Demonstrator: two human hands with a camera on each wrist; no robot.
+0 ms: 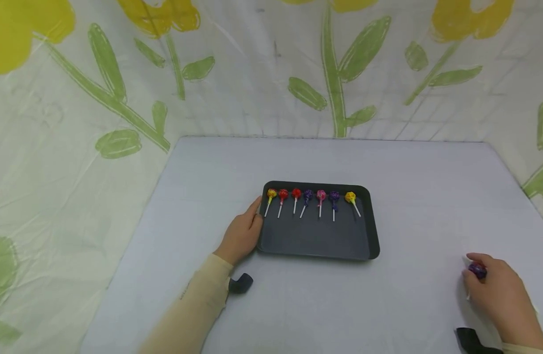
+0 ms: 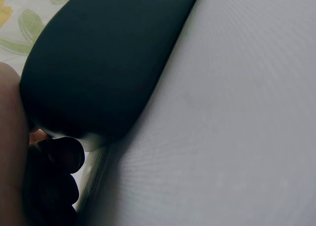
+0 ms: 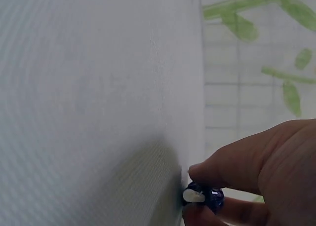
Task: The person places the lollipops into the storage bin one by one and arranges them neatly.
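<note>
A dark rectangular baking tray [image 1: 315,238] lies on the white table, with several wrapped lollipops [image 1: 321,195] in a row along its far side, sticks towards the person. Their wrappers are yellow, red, purple and pink. My left hand [image 1: 242,233] grips the tray's left edge; the left wrist view shows the tray wall [image 2: 108,63] close up, with curled fingers below it. Far off to the right, my right hand [image 1: 501,290] pinches a purple-wrapped lollipop [image 1: 477,270] between thumb and fingers, low over the table. Its white stick [image 3: 194,195] points at the right wrist camera.
The white table [image 1: 413,206] reaches back to a cloth [image 1: 262,88] printed with yellow flowers and green leaves, which also hangs at both sides. A black wrist device [image 1: 241,283] is by the left sleeve, another [image 1: 472,340] by the right.
</note>
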